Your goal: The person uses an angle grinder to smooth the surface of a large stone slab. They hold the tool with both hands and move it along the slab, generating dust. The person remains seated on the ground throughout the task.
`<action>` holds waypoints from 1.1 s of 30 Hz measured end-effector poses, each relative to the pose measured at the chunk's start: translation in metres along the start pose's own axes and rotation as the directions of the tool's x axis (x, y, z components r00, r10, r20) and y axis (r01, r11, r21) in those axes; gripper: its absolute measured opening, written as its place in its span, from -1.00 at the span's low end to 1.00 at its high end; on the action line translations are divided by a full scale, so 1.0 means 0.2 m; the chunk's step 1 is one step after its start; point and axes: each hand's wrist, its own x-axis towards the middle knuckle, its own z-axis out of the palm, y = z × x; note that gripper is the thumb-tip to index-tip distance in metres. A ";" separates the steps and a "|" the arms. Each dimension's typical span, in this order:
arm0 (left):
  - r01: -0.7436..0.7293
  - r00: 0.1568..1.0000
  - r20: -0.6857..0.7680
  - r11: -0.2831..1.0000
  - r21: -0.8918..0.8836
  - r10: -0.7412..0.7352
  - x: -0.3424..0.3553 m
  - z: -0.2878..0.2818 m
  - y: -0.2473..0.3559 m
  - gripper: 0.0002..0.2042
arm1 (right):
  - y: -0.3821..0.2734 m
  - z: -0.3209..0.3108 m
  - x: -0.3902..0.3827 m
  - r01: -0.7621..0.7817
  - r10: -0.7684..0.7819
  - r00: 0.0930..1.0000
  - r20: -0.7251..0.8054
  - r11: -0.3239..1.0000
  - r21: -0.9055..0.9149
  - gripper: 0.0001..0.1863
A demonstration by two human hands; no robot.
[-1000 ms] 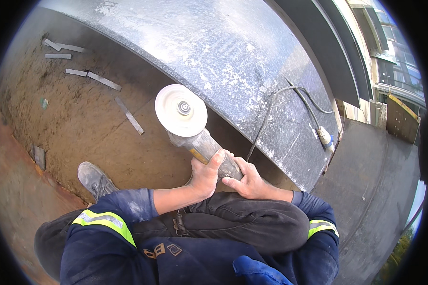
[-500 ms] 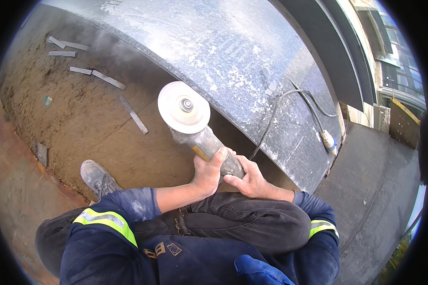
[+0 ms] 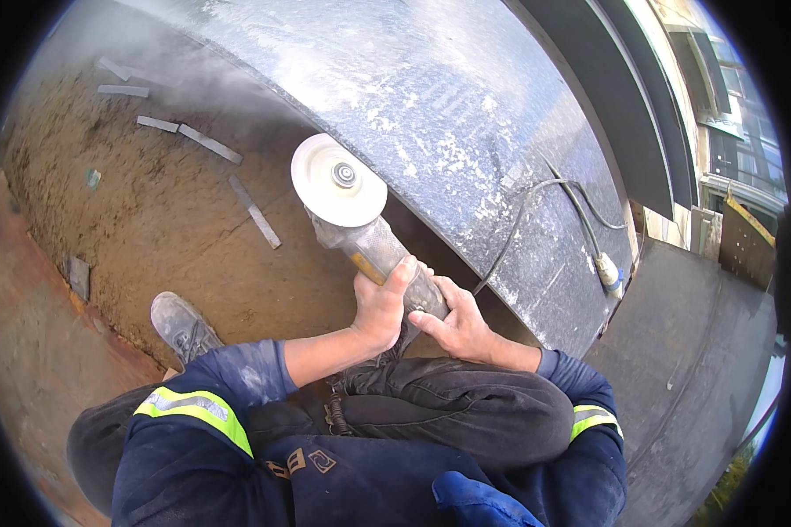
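My left hand [image 3: 381,309] is wrapped round the middle of a dusty grey angle grinder [image 3: 380,249]. Behind it, my right hand [image 3: 460,327] grips the rear of the grinder's handle. The grinder's pale round disc [image 3: 318,195] faces up toward me at the near edge of a large grey stone slab [image 3: 387,105]. Whether the rim is in the stone or just beside it, I cannot tell. White dust blotches the slab's top.
Several narrow stone offcuts [image 3: 209,143] lie on the brown dirt [image 3: 185,255] at left. A cable with a white-and-blue plug connector [image 3: 609,274] rests on the slab. Dark slabs [image 3: 620,105] stand at far right. A rusty metal sheet [image 3: 39,351] lies at lower left.
The grinder has shifted slightly away from me along the slab's edge, both hands still on it. Dust at the upper left has thickened, veiling the far offcuts.
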 end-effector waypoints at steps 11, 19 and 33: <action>0.028 0.997 -0.062 0.995 -0.094 -0.034 0.05 0.01 0.06 -0.76 | -0.05 0.01 0.07 0.001 -0.001 1.000 0.000 1.000 -0.006 -0.38; 0.054 0.998 -0.017 0.998 -0.011 -0.054 -0.02 0.00 -0.01 -0.69 | 0.01 -0.01 -0.03 0.016 -0.016 1.000 0.027 1.000 -0.004 -0.39; 0.116 0.991 0.065 0.992 0.048 -0.119 -0.17 0.02 -0.16 -0.67 | 0.05 -0.07 -0.24 0.037 -0.037 0.999 0.028 0.999 -0.006 -0.30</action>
